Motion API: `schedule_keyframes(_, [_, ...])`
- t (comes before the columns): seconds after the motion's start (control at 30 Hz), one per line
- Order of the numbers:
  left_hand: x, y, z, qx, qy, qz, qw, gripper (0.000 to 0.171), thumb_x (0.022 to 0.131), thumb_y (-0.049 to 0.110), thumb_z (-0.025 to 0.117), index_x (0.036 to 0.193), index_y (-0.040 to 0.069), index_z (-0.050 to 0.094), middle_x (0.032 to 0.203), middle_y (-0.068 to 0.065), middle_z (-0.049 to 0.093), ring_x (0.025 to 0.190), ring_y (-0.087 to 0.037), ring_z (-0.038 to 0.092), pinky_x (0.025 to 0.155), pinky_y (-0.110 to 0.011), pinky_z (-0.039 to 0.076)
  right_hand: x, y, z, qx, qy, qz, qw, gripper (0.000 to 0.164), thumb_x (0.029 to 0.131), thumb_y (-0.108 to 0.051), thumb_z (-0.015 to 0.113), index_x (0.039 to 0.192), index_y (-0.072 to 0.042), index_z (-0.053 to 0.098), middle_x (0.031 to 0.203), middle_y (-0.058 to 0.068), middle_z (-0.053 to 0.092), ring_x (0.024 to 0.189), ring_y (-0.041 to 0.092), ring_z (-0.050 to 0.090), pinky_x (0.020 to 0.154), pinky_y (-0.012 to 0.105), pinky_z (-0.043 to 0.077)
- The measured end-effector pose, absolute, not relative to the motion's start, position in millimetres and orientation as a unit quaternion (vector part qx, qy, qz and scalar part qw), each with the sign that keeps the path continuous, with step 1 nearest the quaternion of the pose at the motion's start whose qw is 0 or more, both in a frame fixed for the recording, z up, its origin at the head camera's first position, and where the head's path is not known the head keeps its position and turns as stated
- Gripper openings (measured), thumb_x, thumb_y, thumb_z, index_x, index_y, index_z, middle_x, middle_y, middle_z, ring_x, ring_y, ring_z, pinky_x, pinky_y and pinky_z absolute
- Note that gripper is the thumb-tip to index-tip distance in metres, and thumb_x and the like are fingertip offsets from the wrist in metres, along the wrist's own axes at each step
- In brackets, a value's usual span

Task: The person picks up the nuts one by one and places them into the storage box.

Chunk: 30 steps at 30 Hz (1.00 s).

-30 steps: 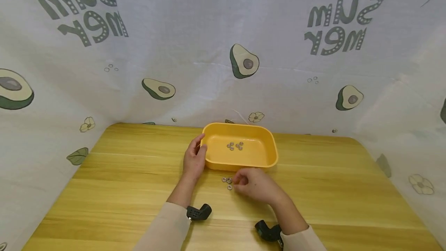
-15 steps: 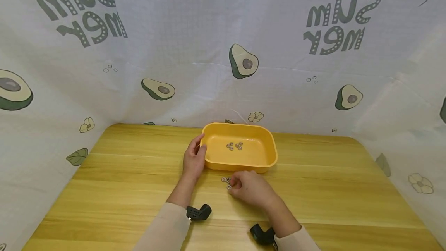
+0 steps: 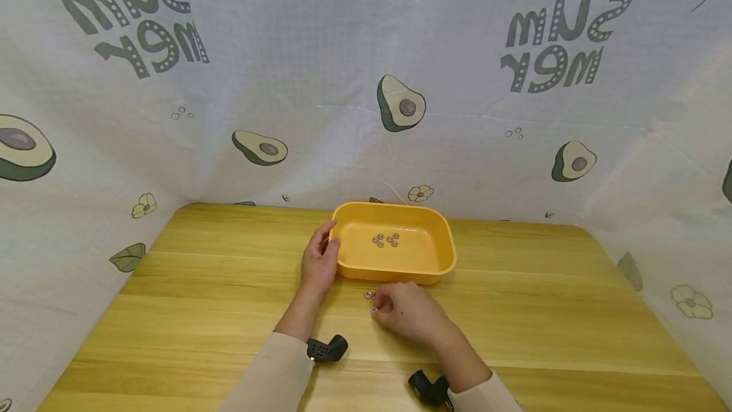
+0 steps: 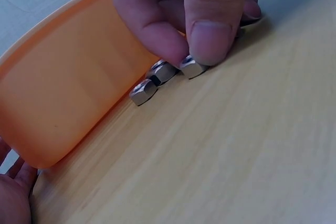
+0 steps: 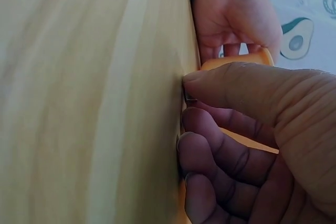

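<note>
My left hand (image 3: 318, 266) holds the left end of a yellow plastic tray (image 3: 394, 272), thumb by the near corner and fingers along the side. In front of the tray, my right hand (image 3: 414, 311) is low over the table, its thumb and index finger pinching a small metal hex nut (image 4: 193, 67). Two more nuts lie beside it against each other, one nearer the fingers (image 4: 164, 71) and the other farther out (image 4: 143, 92). Inside the tray, several similar nuts (image 3: 380, 243) sit in two small clusters. The right wrist view mostly hides the pinched nut behind the thumb.
The wooden table (image 3: 229, 310) stretches to both sides of the tray. A white cloth (image 3: 320, 81) printed with avocados hangs behind and beside it. Each wrist wears a black camera, the left one (image 3: 327, 348) and the right one (image 3: 429, 388).
My right hand has moved left to the loose nuts, and the nearest nut has shifted slightly toward me under its fingertips. The left hand and tray stay in place.
</note>
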<state>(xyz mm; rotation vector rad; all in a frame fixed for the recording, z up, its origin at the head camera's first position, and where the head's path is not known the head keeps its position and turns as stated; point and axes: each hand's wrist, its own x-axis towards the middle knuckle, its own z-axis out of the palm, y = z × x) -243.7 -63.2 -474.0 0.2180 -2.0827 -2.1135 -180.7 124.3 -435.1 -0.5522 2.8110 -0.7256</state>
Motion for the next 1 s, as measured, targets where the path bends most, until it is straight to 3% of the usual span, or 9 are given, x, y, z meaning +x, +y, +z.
schedule_keyframes(0.4, [-244, -63, -475, 0.073, -0.695, -0.71, 0.085, 0.041, 0.103, 0.019, 0.055, 0.143, 0.019, 0.06, 0.155, -0.008, 0.051, 0.14, -0.031, 0.05, 0.116, -0.05, 0.044, -180, 124, -430, -0.196, 0.94, -0.257, 0.111, 0.009, 0.086, -0.022, 0.078, 0.082, -0.021, 0.07, 0.066, -0.012, 0.058, 0.06, 0.005, 0.052, 0.056, 0.022, 0.043])
schedule_keyframes(0.77, [-245, -64, -474, 0.076, -0.698, -0.707, 0.081, 0.04, 0.103, 0.02, 0.055, 0.143, 0.02, 0.06, 0.155, -0.007, 0.051, 0.141, -0.031, 0.049, 0.117, -0.05, 0.042, -177, 128, -408, -0.191, 0.934, -0.287, 0.089, 0.003, 0.086, -0.018, 0.075, 0.085, -0.016, 0.072, 0.071, -0.011, 0.061, 0.066, 0.007, 0.056, 0.063, 0.022, 0.048])
schedule_keyframes(1.0, [-245, -64, -476, 0.081, -0.697, -0.709, 0.074, 0.041, 0.103, 0.019, 0.054, 0.143, 0.021, 0.06, 0.156, -0.006, 0.05, 0.14, -0.03, 0.05, 0.116, -0.05, 0.044, -176, 135, -399, -0.166, 0.939, -0.294, 0.066, 0.005, 0.086, -0.017, 0.077, 0.085, -0.018, 0.072, 0.069, -0.011, 0.061, 0.063, 0.008, 0.055, 0.059, 0.022, 0.047])
